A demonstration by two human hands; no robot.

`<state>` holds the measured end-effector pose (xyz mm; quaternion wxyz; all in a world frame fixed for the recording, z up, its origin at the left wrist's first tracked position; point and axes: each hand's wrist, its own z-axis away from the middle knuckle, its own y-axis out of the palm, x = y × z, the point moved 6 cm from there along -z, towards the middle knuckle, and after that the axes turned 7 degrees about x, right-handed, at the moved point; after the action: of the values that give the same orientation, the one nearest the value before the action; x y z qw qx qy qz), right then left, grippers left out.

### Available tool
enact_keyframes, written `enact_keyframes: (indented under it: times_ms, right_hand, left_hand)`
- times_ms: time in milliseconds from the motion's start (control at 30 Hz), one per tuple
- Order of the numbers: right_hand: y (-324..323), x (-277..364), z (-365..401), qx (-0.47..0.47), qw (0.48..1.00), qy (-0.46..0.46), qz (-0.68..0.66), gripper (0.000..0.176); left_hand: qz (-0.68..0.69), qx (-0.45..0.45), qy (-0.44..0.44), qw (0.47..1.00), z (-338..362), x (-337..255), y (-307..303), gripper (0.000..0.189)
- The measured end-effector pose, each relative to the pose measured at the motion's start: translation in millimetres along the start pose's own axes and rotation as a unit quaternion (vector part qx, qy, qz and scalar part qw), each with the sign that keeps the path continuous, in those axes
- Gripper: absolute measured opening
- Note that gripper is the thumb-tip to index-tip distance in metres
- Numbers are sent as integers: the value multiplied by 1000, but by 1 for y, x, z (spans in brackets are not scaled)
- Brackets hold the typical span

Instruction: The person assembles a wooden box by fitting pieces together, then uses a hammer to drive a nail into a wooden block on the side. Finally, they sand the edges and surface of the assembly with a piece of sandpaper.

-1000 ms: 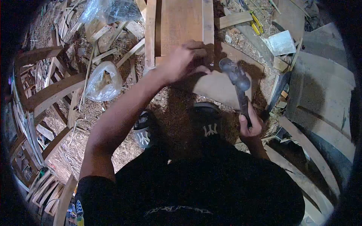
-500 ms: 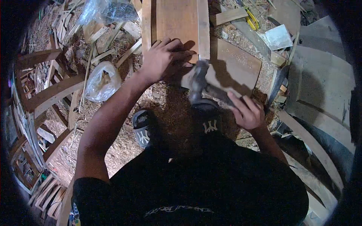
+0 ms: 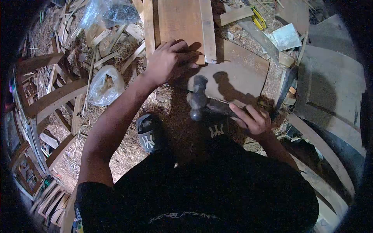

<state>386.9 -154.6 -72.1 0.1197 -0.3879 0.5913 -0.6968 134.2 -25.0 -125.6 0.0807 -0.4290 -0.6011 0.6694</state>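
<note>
Our R hand [image 3: 254, 121] grips hammer [image 3: 200, 99] mid-frame, & our L hand [image 3: 167, 64] touches wood panel [image 3: 179, 23], upper ctr, finger hold unclear.

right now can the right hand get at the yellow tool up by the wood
Probably not straight away: the right hand is holding the hammer, so its grip would need freeing first. Otherwise the way looks fairly open, with nothing seeming to cover the yellow tool.

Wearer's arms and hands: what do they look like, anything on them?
Left hand and right hand ungloved; no watch or ring discernible. Forearms uncovered, no cables visible. Short black sleeves, part of a black shirt with pale lettering.
</note>
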Motion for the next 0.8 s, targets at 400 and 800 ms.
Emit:
enact_keyframes:
  times_ms: [400,800]
  right_hand:
    - [5,-12,-5,25,986,165,-9,51]
    - [19,12,23,-22,965,143,-220,53]
  left_hand:
    - [1,37,-15,999,-4,3,8,32]
    - [-20,10,-60,998,-10,-7,4,41]
